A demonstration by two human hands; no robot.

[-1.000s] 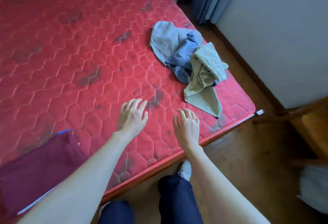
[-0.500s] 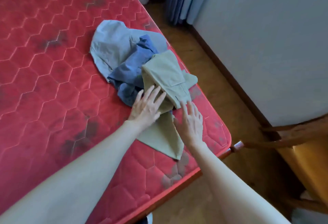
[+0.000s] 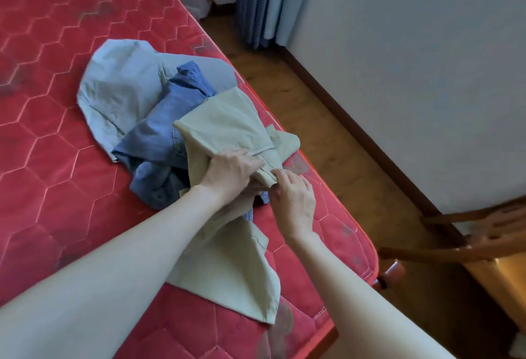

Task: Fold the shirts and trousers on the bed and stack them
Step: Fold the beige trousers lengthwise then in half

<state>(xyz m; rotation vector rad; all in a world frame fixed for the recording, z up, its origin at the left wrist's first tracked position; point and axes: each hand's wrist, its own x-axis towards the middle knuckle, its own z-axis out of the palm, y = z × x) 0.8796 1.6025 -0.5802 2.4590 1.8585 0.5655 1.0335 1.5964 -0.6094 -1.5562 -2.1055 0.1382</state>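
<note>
Both hands grip the crumpled pale-green cotton garment (image 3: 225, 131) near the red quilted bed's (image 3: 51, 159) right edge: left hand (image 3: 230, 173) clutches a fold, right hand (image 3: 294, 202) pinches the hem. It overlaps the dark-blue denim shirt (image 3: 159, 142) and light-blue garment (image 3: 122, 85); lifting could drag those floorward.

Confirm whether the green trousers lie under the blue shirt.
No, the green trousers lie on top of the blue shirt, held by both hands.
</note>
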